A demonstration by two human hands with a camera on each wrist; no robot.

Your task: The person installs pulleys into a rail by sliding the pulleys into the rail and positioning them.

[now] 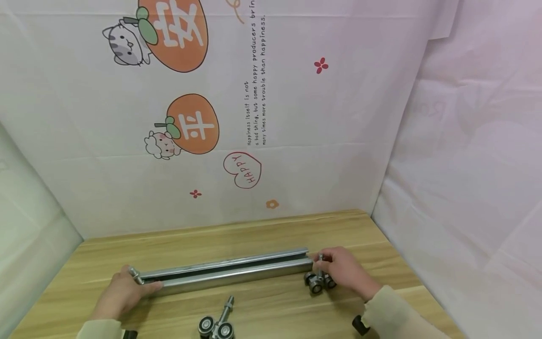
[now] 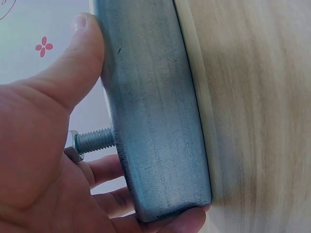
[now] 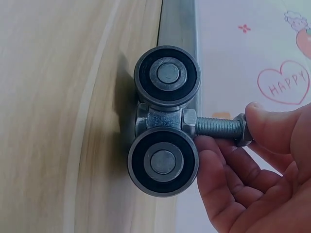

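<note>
A galvanised steel channel rail (image 1: 237, 274) lies on the table with its slot facing up. My left hand (image 1: 123, 295) grips its left end, thumb along the near side. In the left wrist view, fingers wrap under the end of the rail (image 2: 150, 111), and a threaded bolt (image 2: 96, 140) with a nut sticks out of the slot side beside the palm. At the other end, my right hand (image 1: 344, 269) pinches the bolt of a roller trolley (image 1: 315, 285). The right wrist view shows this trolley (image 3: 165, 117) with its wheels close by the rail's end.
Another roller trolley (image 1: 206, 325) stands in front of the rail, its bolt slanting up to the right. The wood-grain table (image 1: 271, 230) meets a printed white cloth (image 1: 338, 141) at the back, with plain white cloth (image 1: 466, 197) along the right side.
</note>
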